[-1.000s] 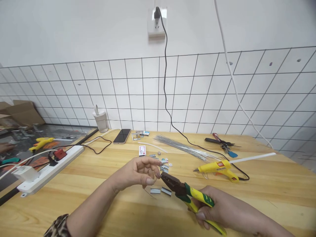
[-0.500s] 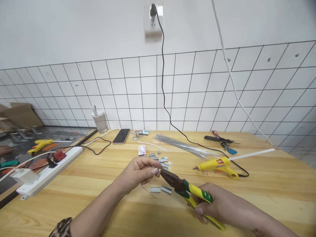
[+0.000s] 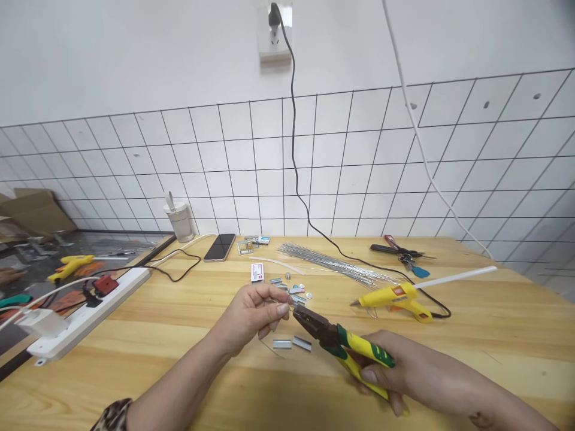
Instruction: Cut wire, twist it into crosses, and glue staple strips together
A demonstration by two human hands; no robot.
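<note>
I count two hands (image 3: 257,311) (image 3: 398,371), one pair of pliers (image 3: 324,333), two yellow glue guns (image 3: 395,297) (image 3: 67,265), two staple strips (image 3: 282,343) (image 3: 302,343), one phone (image 3: 220,246) and one power strip (image 3: 90,310).

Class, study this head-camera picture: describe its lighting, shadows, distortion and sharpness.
Head view: light is soft and even, with only faint shadows under the left hand and pliers on the wooden table; head view: wide-angle distortion bows the grid lines of the tiled wall; head view: the right hand looks sharp, but what the left hand pinches is too thin to resolve.
</note>
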